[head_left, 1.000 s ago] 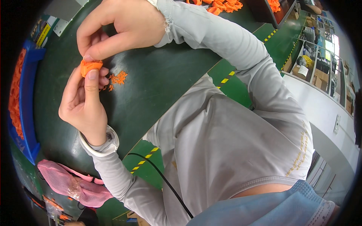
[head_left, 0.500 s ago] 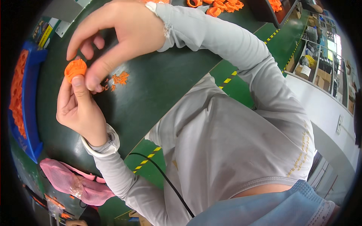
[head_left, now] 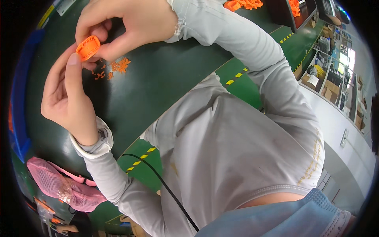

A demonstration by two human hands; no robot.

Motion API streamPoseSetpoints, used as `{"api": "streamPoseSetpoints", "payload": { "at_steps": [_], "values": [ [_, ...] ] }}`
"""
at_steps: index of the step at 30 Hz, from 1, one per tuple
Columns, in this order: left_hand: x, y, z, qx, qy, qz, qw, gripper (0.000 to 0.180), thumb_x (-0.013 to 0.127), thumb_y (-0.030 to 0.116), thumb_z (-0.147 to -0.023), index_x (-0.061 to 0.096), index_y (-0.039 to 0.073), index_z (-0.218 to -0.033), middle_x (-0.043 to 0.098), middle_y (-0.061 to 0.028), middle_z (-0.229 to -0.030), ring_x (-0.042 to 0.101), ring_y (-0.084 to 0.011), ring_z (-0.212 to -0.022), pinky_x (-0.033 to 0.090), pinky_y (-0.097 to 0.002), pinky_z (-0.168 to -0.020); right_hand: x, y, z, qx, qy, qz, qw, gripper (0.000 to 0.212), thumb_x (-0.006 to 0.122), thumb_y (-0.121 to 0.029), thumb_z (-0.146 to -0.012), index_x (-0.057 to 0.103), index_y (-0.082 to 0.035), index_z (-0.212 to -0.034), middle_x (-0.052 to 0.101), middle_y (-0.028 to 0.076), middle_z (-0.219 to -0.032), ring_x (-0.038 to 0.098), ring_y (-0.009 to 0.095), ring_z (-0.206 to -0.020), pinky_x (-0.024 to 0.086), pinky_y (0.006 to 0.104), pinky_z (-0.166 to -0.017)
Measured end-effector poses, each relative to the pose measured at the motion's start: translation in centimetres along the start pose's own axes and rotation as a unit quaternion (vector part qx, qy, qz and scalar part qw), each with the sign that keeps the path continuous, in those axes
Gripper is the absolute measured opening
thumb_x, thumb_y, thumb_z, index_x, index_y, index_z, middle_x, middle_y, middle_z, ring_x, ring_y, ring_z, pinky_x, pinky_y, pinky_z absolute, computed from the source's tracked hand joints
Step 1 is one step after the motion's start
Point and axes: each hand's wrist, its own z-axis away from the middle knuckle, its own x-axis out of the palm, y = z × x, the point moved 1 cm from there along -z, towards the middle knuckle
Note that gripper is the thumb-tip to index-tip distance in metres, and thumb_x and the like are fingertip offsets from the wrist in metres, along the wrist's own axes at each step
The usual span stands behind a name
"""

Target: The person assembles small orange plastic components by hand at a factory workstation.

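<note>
A small round orange plastic piece with a raised rim sits between my two hands, over the left part of the dark green table. My left hand grips its lower left edge, thumb in front and fingers behind. From above, my right hand pinches the piece at its upper and right edges with thumb and forefinger. The hollow, rough-edged face of the piece is turned partly upward. Just right of the fingers, loose orange scraps lie on the table.
Along the left edge stands a blue bin. A pink mesh item lies at the lower left, with another person's hand below it. More orange pieces and a dark tray are at the top. A black cable crosses before me.
My right thumb and forefinger have closed onto the orange piece, which has tilted. Both hands appear higher in the view, and the whole scene has shifted up and left.
</note>
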Motion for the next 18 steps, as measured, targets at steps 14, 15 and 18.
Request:
{"api": "streamPoseSetpoints", "payload": {
  "at_steps": [14, 15, 18],
  "values": [
    [-0.1, -0.4, 0.1, 0.018, 0.042, 0.002, 0.999, 0.011, 0.069, -0.003, -0.092, 0.071, -0.010, -0.100, 0.073, -0.0117, -0.086, 0.068, -0.0120, -0.074, 0.055, -0.0206, -0.069, -0.6, -1.3, 0.0, 0.008, -0.020, -0.022, 1.000, 0.015, 0.074, -0.023, -0.075, 0.068, -0.009, -0.077, 0.063, 0.000, -0.066, 0.062, 0.021, -0.063, 0.043, 0.0348, -0.068],
    [-0.2, -0.5, 0.1, 0.019, 0.041, 0.002, 0.999, 0.011, 0.069, -0.003, -0.092, 0.071, -0.010, -0.100, 0.072, -0.0112, -0.086, 0.068, -0.0120, -0.074, 0.055, -0.0207, -0.070, -0.7, -1.4, 0.0, 0.016, -0.021, -0.045, 0.999, 0.014, 0.074, -0.022, -0.075, 0.067, -0.009, -0.076, 0.063, 0.001, -0.065, 0.062, 0.022, -0.062, 0.042, 0.0358, -0.070],
    [-0.1, -0.9, 0.1, 0.033, 0.024, 0.019, 0.999, 0.009, 0.069, -0.006, -0.091, 0.071, -0.009, -0.098, 0.072, -0.0103, -0.086, 0.068, -0.0116, -0.075, 0.055, -0.0211, -0.071, -0.6, -1.0, 0.0, 0.017, -0.017, -0.039, 0.999, 0.012, 0.072, -0.020, -0.075, 0.067, -0.009, -0.073, 0.063, 0.002, -0.064, 0.062, 0.024, -0.063, 0.040, 0.0372, -0.072]
  ]
}}
